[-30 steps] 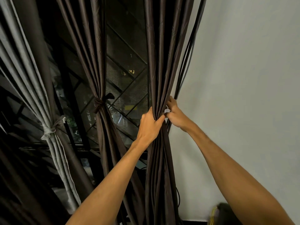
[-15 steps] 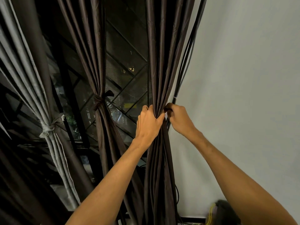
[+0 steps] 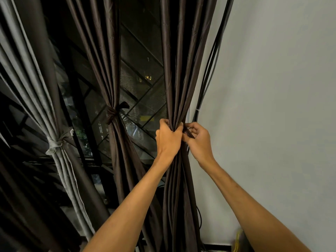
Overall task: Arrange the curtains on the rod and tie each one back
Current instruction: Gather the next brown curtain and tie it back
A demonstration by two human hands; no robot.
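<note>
3 curtains hang in front of a dark window [image 3: 143, 82] with slanted bars. The right curtain [image 3: 179, 70] is brown and hangs next to the pale wall [image 3: 272, 88]. It is squeezed into 1 thick bunch about halfway down. The left hand [image 3: 168, 140] grips that bunch, with its fingers curled tight round the folds. The right hand [image 3: 200, 140] is just beside it on the wall side, and the 2 hands touch. Its thumb and fingers pinch a thin dark strip [image 3: 189, 132] that pokes out by the bunch. I cannot tell if the strip goes round the curtain.

The middle curtain [image 3: 107, 60] is brown too, and a brown tie [image 3: 111, 113] is knotted round it. The grey curtain [image 3: 36, 79] on the left is held in by a grey tie [image 3: 54, 143].

Some black cables [image 3: 211, 70] run down between the right curtain and the wall. A yellow cord [image 3: 236, 240] shows low down by the wall.
</note>
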